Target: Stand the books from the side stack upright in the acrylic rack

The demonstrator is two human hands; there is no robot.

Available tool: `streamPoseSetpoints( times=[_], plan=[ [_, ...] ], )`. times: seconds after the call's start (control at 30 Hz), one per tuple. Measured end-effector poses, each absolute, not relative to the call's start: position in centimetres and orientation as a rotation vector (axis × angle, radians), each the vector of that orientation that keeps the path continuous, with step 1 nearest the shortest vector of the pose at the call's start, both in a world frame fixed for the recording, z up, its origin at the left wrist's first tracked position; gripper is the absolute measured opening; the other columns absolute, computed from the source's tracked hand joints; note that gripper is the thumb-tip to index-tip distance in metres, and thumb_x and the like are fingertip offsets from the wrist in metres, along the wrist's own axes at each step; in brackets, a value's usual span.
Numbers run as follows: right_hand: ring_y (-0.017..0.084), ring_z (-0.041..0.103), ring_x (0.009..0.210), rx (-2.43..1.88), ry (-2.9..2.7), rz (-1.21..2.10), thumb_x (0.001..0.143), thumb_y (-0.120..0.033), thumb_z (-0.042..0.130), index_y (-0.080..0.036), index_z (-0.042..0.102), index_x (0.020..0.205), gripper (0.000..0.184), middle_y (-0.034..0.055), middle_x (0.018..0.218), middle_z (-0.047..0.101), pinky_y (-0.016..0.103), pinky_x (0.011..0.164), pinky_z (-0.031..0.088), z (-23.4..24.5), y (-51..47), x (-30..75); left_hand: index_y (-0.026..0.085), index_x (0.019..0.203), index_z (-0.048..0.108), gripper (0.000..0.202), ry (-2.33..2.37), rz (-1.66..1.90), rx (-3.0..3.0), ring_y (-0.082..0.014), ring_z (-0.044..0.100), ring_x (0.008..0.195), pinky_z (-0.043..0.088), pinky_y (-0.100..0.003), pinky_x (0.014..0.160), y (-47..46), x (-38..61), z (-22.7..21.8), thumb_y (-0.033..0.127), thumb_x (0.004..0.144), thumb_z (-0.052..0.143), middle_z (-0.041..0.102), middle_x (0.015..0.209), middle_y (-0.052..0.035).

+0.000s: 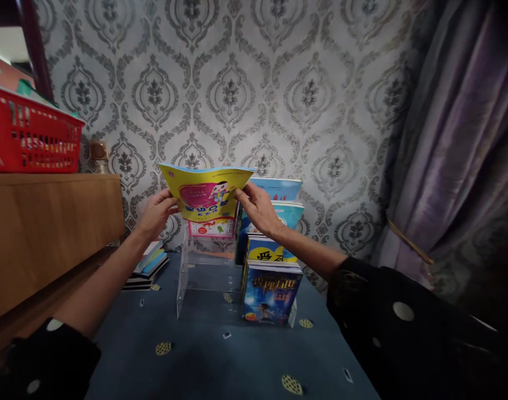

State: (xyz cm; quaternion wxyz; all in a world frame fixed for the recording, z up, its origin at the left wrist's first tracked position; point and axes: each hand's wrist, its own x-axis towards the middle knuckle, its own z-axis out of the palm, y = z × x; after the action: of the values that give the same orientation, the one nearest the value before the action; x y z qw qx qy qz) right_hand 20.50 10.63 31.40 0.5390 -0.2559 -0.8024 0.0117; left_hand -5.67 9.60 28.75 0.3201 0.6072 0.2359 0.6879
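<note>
A yellow workbook (195, 191) with a pink patch and a cartoon child on its cover is held up by its two sides, its top edge bowed. My left hand (157, 210) grips the left side, and my right hand (259, 208) pinches the right side. Below and behind it, a book with a red and white cover (212, 228) stands in the left part of a clear acrylic stepped rack (208, 280). In the rack's right part, several books stand in tiers, with a dark blue book (271, 294) at the front and light blue books (293, 210) at the back.
A stack of books (149, 266) lies on the dark blue tablecloth (195, 355) left of the rack. Further left, a red plastic basket (41, 133) sits on a wooden cabinet (54, 233). A purple-grey curtain (449, 144) hangs at right, and a patterned wall stands behind.
</note>
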Motion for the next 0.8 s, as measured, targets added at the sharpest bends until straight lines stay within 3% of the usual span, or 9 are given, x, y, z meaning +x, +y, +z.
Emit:
streamPoseSetpoints(
  times=[0.23, 0.5, 0.63, 0.8],
  plan=[
    [0.022, 0.061, 0.090, -0.616, -1.876, 0.024, 0.096, -0.040, 0.042, -0.019, 0.059, 0.100, 0.028, 0.0064, 0.091, 0.067, 0.039, 0.085, 0.050, 30.7, 11.0, 20.6, 0.018, 0.089, 0.071, 0.030, 0.529, 1.776, 1.597, -0.0143, 0.064, 0.076, 0.050, -0.024, 0.069, 10.5, -5.8, 28.1, 0.029, 0.062, 0.079, 0.073, 0.086, -0.0011],
    [0.024, 0.061, 0.088, -0.663, -1.845, 0.040, 0.095, -0.046, 0.044, -0.022, 0.062, 0.108, 0.033, 0.0067, 0.092, 0.067, 0.041, 0.082, 0.051, 29.6, 11.5, 20.5, 0.016, 0.081, 0.073, 0.038, 0.561, 1.796, 1.741, -0.0230, 0.069, 0.088, 0.050, -0.036, 0.092, 11.6, -4.7, 26.6, 0.034, 0.053, 0.092, 0.076, 0.083, -0.0039],
    [0.025, 0.061, 0.086, -0.704, -1.856, 0.029, 0.095, -0.043, 0.043, -0.022, 0.062, 0.108, 0.031, 0.0067, 0.090, 0.068, 0.041, 0.080, 0.051, 29.7, 11.6, 20.6, 0.015, 0.088, 0.071, 0.050, 0.614, 1.822, 1.714, -0.0232, 0.068, 0.086, 0.053, -0.034, 0.081, 12.4, -4.7, 26.4, 0.044, 0.052, 0.091, 0.076, 0.086, -0.0057],
    [0.024, 0.062, 0.082, -0.813, -1.894, -0.071, 0.094, -0.038, 0.043, -0.020, 0.061, 0.093, 0.026, 0.0071, 0.088, 0.069, 0.035, 0.074, 0.048, 31.0, 11.9, 20.7, 0.014, 0.093, 0.069, 0.052, 0.702, 1.835, 1.701, -0.0188, 0.066, 0.073, 0.047, -0.024, 0.059, 13.7, -5.3, 27.1, 0.044, 0.054, 0.089, 0.075, 0.084, -0.0049]
  ],
)
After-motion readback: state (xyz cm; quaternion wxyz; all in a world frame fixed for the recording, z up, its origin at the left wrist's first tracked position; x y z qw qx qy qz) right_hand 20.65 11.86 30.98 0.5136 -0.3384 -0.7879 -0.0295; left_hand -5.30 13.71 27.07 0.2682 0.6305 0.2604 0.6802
